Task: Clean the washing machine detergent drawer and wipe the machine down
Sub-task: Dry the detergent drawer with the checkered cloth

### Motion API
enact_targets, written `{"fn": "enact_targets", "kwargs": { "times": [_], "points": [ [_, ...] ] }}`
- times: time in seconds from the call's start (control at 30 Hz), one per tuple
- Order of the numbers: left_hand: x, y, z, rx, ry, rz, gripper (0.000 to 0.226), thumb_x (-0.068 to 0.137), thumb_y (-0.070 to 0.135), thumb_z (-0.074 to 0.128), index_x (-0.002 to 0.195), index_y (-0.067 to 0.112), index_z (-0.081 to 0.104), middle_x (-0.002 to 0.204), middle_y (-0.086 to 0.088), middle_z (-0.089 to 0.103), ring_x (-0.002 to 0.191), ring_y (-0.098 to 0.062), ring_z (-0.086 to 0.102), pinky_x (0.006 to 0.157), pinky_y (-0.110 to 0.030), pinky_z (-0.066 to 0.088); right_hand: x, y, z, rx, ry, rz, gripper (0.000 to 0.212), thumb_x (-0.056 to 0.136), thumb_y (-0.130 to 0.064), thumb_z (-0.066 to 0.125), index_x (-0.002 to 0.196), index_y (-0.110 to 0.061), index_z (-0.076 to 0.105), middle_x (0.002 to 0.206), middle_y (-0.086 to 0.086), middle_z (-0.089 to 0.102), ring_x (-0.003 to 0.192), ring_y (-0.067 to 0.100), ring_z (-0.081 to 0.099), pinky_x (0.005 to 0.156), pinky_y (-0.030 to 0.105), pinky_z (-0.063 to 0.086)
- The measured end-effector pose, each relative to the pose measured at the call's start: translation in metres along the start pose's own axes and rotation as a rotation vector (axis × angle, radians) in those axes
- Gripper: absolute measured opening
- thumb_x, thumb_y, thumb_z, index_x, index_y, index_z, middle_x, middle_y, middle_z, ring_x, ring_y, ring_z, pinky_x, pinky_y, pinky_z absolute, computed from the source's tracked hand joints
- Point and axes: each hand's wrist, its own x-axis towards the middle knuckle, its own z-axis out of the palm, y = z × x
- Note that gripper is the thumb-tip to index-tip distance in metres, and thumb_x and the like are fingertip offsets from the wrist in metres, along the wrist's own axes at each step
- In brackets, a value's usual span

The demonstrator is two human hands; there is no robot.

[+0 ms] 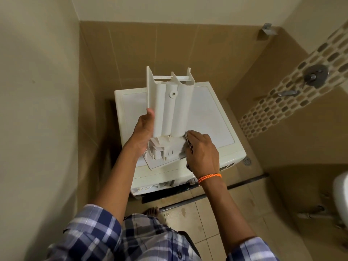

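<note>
The white detergent drawer [170,106] is out of the machine and held upside down above the white washing machine [211,117], its front panel toward me. My left hand [144,129] grips the drawer's left side, thumb along the edge. My right hand [200,153] holds a dark patterned cloth [189,143] bunched against the drawer's lower right corner, near the front panel. Most of the cloth is hidden under the hand.
The machine stands in a tiled corner with walls close on the left and behind. Shower taps [312,77] are on the right wall, a floor drain [246,161] is beside the machine, and a white fixture [341,193] sits at the right edge. My bare foot [150,211] stands before the machine.
</note>
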Motion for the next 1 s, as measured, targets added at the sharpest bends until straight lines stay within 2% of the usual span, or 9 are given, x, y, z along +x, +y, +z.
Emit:
{"fn": "enact_targets", "kwargs": {
  "times": [0.1,0.2,0.27,0.37,0.47,0.57,0.7,0.9,1.0],
  "points": [
    [0.006,-0.005,0.003,-0.019,0.044,-0.017,0.126,0.05,0.111,0.046,0.146,0.028,0.052,0.134,0.005,0.071,0.125,-0.017,0.068,0.109,-0.045,0.054,-0.006,-0.008,0.003,-0.055,0.073,0.018,0.03,0.092,-0.007,0.065,0.121,-0.012,0.071,0.112,-0.001,0.072,0.093,0.026,0.059,0.064,0.037,0.053],
    [-0.005,0.006,0.014,-0.024,0.089,0.023,0.074,0.085,0.091,0.04,0.132,0.036,0.054,0.123,0.014,0.069,0.12,-0.011,0.066,0.096,-0.027,0.055,-0.018,-0.033,0.005,-0.105,0.117,0.005,0.025,0.093,-0.008,0.065,0.117,-0.01,0.073,0.114,0.004,0.072,0.101,0.03,0.06,0.07,0.041,0.055],
    [-0.005,0.007,0.021,-0.031,0.1,0.073,0.056,0.089,0.084,0.04,0.124,0.043,0.058,0.125,0.016,0.071,0.12,-0.008,0.067,0.1,-0.027,0.055,-0.026,-0.054,0.011,-0.106,0.078,-0.021,0.023,0.093,-0.012,0.056,0.108,-0.01,0.072,0.114,0.005,0.07,0.105,0.03,0.058,0.072,0.042,0.053],
    [-0.003,0.007,0.018,-0.059,0.136,0.122,0.063,0.087,0.083,0.041,0.132,0.041,0.057,0.133,0.012,0.07,0.125,-0.01,0.066,0.111,-0.04,0.053,-0.035,-0.063,0.016,0.034,0.029,-0.009,0.041,0.088,-0.01,0.059,0.128,-0.01,0.068,0.134,0.005,0.066,0.115,0.026,0.055,0.088,0.038,0.056],
    [0.001,0.003,0.007,-0.195,0.224,0.028,0.098,0.076,0.098,0.042,0.15,0.034,0.051,0.142,0.008,0.067,0.128,-0.018,0.065,0.107,-0.044,0.056,-0.04,-0.044,0.01,0.119,0.021,-0.177,0.057,0.083,-0.008,0.068,0.14,-0.012,0.065,0.146,0.003,0.063,0.122,0.024,0.056,0.095,0.031,0.053],
    [0.002,0.002,0.002,-0.264,0.236,-0.049,0.079,0.089,0.091,0.029,0.139,0.039,0.061,0.131,0.01,0.073,0.121,-0.019,0.07,0.096,-0.043,0.061,-0.028,-0.016,0.001,0.107,-0.015,-0.139,0.064,0.084,-0.008,0.07,0.146,-0.02,0.062,0.15,-0.007,0.06,0.125,0.022,0.054,0.085,0.034,0.058],
    [0.001,-0.003,0.005,-0.206,0.165,-0.072,0.066,0.088,0.092,0.026,0.119,0.049,0.066,0.126,0.013,0.076,0.12,-0.018,0.071,0.106,-0.049,0.057,-0.004,0.007,0.0,0.021,-0.05,0.013,0.064,0.087,-0.006,0.067,0.149,-0.018,0.057,0.148,-0.007,0.061,0.133,0.023,0.045,0.078,0.043,0.063],
    [0.0,0.002,0.018,-0.138,0.207,-0.072,0.084,0.089,0.091,0.029,0.147,0.034,0.052,0.127,0.009,0.071,0.115,-0.014,0.069,0.079,-0.028,0.056,-0.026,-0.014,0.02,-0.141,0.057,0.092,0.063,0.088,0.0,0.067,0.149,-0.001,0.053,0.144,0.016,0.063,0.129,0.035,0.055,0.099,0.043,0.058],
    [-0.004,0.005,0.028,-0.121,0.217,-0.046,0.066,0.099,0.078,0.031,0.141,0.031,0.05,0.119,0.014,0.067,0.103,-0.003,0.066,0.064,-0.015,0.054,-0.031,-0.016,0.019,-0.168,0.118,0.091,0.049,0.086,-0.002,0.075,0.134,-0.001,0.067,0.131,0.016,0.07,0.117,0.034,0.062,0.093,0.044,0.06]
  ]
}}
